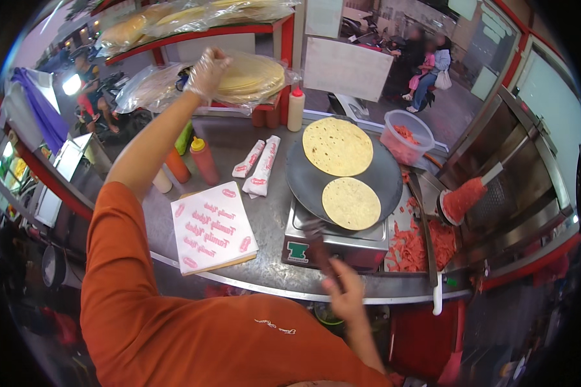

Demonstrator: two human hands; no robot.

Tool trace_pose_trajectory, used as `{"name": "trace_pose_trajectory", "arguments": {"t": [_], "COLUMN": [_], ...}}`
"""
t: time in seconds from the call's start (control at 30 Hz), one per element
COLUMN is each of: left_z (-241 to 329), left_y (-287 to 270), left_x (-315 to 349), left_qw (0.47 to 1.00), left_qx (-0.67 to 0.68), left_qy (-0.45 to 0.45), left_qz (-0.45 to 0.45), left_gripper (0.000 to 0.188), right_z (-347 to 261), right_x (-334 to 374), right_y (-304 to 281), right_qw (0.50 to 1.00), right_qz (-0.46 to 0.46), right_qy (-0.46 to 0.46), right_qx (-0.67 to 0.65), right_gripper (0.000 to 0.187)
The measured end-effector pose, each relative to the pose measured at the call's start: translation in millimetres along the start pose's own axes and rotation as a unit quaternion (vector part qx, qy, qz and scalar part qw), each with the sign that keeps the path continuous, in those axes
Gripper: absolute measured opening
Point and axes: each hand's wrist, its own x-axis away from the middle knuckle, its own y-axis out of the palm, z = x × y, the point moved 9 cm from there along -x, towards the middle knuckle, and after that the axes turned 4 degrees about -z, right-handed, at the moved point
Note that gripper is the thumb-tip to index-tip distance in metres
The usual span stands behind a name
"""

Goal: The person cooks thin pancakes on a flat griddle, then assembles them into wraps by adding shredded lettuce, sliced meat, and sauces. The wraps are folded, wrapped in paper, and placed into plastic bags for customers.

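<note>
My left hand [211, 72], in a clear plastic glove, is raised at the shelf with its fingers drawn together. Behind it lies a plastic bag of flatbreads [255, 76]; what the fingers pinch, if anything, I cannot make out. My bare right hand [347, 289] grips a dark brown-handled utensil [323, 248] by the front of the stove; motion blurs its far end. On the round black griddle [295, 169] rest two flatbreads: a larger one [337, 146] at the back and a smaller one [352, 203] in front.
Printed wrapping paper [213, 226] is stacked at left, near two wrapped rolls [263, 166] and sauce bottles [204, 161]. To the right are shaved meat [426, 248], a long white-handled knife [437, 293], a meat spit [463, 200] and a plastic tub [407, 138]. People [426, 68] are outside.
</note>
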Motion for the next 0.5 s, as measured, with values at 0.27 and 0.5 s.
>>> {"name": "trace_pose_trajectory", "arguments": {"t": [0.27,0.5], "left_z": [14,22], "left_y": [28,32], "left_x": [26,2], "left_qw": [0.955,0.929], "left_qx": [-0.171,-0.181], "left_qy": [0.099,0.076], "left_qz": [-0.223,-0.315], "left_gripper": [0.054,0.049], "right_z": [32,41], "right_x": [22,21], "right_y": [101,115], "right_qw": [0.977,0.983], "right_qz": [-0.168,-0.175], "right_qy": [0.033,0.0], "right_qx": [-0.124,-0.063], "right_gripper": [0.051,0.05]}}
